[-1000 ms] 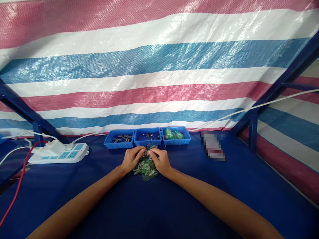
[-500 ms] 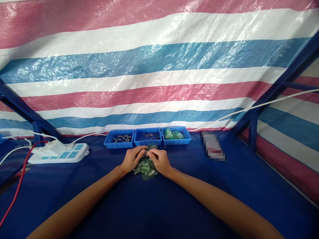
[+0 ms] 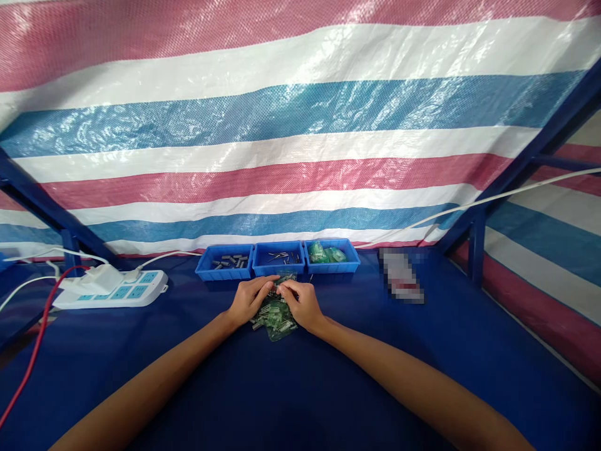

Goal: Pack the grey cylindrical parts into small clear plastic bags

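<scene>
Left hand and right hand meet over small green parts, fingers curled; what they pinch cannot be told. Parts seem light, slippery: pinch 1 by its sides.

Fingertips of left hand & right hand meet over the heap of small clear-green plastic bags w/ metal pins. Whatever sits betw. them is too small to tell, and the heap's far part is hidden under the hands. White-and-red flat item is blurred out. Grey bits in leftmost blue plastic tray: too small to ID. Thin red cable is cut off at left edge; forearms run off the bottom.
</scene>
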A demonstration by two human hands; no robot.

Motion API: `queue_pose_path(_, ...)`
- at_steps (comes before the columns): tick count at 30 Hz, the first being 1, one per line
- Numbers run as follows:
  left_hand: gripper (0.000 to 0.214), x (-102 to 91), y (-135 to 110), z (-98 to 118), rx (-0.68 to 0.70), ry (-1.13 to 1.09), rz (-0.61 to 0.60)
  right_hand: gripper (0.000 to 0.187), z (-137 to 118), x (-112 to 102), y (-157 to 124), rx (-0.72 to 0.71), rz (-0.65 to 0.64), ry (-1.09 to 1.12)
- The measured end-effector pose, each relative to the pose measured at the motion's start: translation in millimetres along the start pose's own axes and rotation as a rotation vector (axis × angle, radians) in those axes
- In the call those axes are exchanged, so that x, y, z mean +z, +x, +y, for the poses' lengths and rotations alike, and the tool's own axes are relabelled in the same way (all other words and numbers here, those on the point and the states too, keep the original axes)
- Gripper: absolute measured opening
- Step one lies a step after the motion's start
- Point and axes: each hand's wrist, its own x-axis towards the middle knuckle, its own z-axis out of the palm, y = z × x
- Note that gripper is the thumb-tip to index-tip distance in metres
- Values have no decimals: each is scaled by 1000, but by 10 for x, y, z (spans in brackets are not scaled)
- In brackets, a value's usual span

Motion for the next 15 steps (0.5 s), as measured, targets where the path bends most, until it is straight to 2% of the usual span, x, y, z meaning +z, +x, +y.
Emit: queue_pose_path(15, 33, -6, 7, 6, 78, 9, -13, 32, -7, 6, -4, -4, 10, -1)
